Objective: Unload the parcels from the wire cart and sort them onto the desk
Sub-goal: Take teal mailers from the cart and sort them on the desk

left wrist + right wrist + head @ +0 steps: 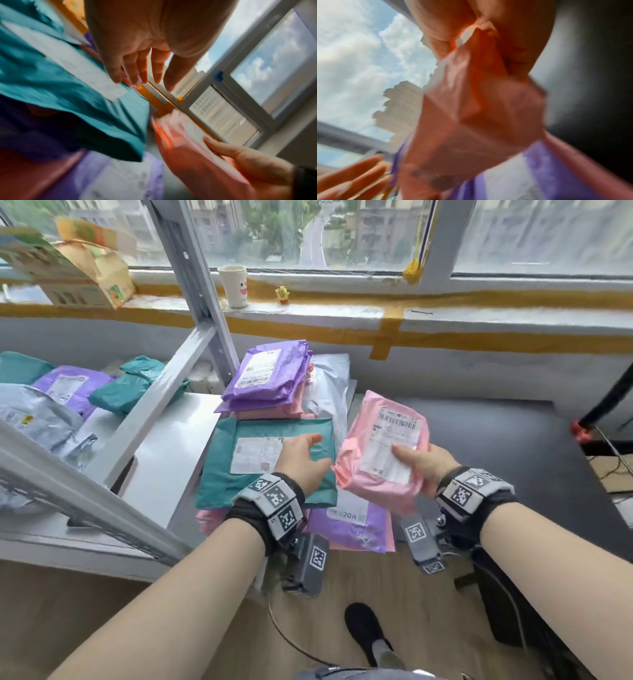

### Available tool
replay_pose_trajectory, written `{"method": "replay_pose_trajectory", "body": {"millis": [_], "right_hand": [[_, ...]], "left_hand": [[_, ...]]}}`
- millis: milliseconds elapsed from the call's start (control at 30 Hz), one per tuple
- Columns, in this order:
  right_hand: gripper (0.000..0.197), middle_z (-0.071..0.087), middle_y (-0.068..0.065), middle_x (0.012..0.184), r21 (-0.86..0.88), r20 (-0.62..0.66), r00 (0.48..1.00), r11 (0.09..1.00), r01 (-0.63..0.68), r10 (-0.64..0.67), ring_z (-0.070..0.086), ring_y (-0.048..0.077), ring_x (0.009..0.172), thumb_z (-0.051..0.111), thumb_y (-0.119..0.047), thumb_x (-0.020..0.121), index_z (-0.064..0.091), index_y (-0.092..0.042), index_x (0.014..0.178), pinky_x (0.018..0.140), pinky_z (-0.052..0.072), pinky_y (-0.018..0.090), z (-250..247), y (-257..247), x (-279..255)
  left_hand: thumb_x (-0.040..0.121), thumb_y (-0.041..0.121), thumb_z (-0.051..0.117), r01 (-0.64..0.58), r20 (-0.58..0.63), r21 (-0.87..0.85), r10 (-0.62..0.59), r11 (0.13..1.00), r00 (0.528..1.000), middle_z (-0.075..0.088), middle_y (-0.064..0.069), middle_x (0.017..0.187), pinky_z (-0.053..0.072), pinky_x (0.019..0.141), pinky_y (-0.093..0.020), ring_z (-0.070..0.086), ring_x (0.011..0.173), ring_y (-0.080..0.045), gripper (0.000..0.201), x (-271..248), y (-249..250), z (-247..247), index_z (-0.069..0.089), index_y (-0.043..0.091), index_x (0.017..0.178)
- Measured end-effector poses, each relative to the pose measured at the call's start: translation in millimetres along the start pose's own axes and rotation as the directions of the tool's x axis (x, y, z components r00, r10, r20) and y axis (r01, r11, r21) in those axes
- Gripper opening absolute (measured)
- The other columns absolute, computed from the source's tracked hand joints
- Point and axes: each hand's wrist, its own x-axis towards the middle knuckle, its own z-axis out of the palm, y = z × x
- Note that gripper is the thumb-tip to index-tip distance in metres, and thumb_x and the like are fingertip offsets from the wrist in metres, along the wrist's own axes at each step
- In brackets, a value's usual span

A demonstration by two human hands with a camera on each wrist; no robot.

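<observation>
The right hand (pixel 426 463) grips a pink parcel (pixel 383 450) at its lower right edge, thumb pressed on the white shipping label, fingers hidden beneath; the parcel is lifted clear, tilted above the desk's left part. The left hand (pixel 303 462) hangs with loosely spread fingers over a teal parcel (pixel 236 484), holding nothing; whether the fingertips touch the teal parcel's label cannot be told. The teal parcel tops a heap of parcels, with a purple parcel (pixel 349 529) and pink ones showing under its near edge. Behind it a stack topped by another purple mailer (pixel 267 371) leans beside a grey-white mailer (pixel 330 392). To the right the dark desk (pixel 479 440) lies bare up to a red clamp (pixel 580 431) at its far right edge. On the left, a grey metal shelf frame (pixel 191 278) crosses the view and partly hides more teal, purple and grey parcels. The wrist views are blurred. The wire cart itself cannot be made out.
</observation>
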Motion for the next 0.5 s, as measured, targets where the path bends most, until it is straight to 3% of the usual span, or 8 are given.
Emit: {"method": "replay_pose_trajectory", "body": {"millis": [67, 133, 200, 333, 500], "right_hand": [[0.022, 0.067, 0.019, 0.107, -0.089, -0.114, 0.993, 0.995, -0.053, 0.042, 0.067, 0.032, 0.087, 0.069, -0.004, 0.081, 0.063, -0.001, 0.101, 0.079, 0.056, 0.043, -16, 15, 3], [0.02, 0.067, 0.019, 0.107, -0.161, -0.131, 0.989, 0.982, -0.094, 0.073, 0.066, 0.031, 0.084, 0.071, -0.005, 0.08, 0.064, -0.002, 0.098, 0.075, 0.058, 0.041, -18, 33, 5], [0.025, 0.067, 0.018, 0.11, -0.211, -0.104, 0.988, 0.968, -0.132, 0.113, 0.066, 0.033, 0.092, 0.072, -0.006, 0.079, 0.064, -0.001, 0.102, 0.084, 0.055, 0.045, -6, 51, 8], [0.038, 0.064, 0.017, 0.118, -0.31, -0.034, 0.992, 0.942, -0.129, 0.125, 0.063, 0.034, 0.106, 0.069, -0.01, 0.082, 0.06, 0.001, 0.117, 0.097, 0.049, 0.045, 34, 68, 20], [0.037, 0.063, 0.015, 0.122, -0.539, 0.009, 0.994, 0.838, -0.086, 0.107, 0.062, 0.031, 0.11, 0.067, -0.013, 0.084, 0.06, -0.003, 0.12, 0.099, 0.048, 0.042, 50, 71, 30]], "left_hand": [[0.09, 0.015, 0.056, -0.053, -0.035, 0.248, 0.063, 0.967, 0.997, 0.044, -0.009, 0.14, 0.024, 0.111, -0.026, 0.037, 0.133, -0.021, 0.047, 0, -11, -1, 0.047, 0.008, 0.136], [0.091, 0.022, 0.054, -0.045, -0.039, 0.415, 0.068, 0.909, 0.997, 0.04, -0.007, 0.143, 0.022, 0.114, -0.03, 0.033, 0.135, -0.023, 0.047, -1, -25, -2, 0.046, 0.013, 0.136], [0.091, 0.028, 0.053, -0.015, -0.024, 0.532, 0.033, 0.847, 0.999, 0.04, -0.004, 0.142, 0.027, 0.112, -0.038, 0.034, 0.134, -0.027, 0.044, -2, -39, -2, 0.049, 0.018, 0.133], [0.091, 0.031, 0.052, 0.03, 0.017, 0.558, -0.048, 0.83, 0.999, 0.03, 0.0, 0.149, 0.029, 0.111, -0.047, 0.027, 0.137, -0.029, 0.044, -3, -54, -2, 0.046, 0.024, 0.134], [0.092, 0.027, 0.051, 0.023, 0.052, 0.551, -0.062, 0.834, 0.997, 0.024, 0.002, 0.153, 0.021, 0.115, -0.045, 0.019, 0.142, -0.028, 0.046, -2, -56, -3, 0.043, 0.023, 0.137]]}}
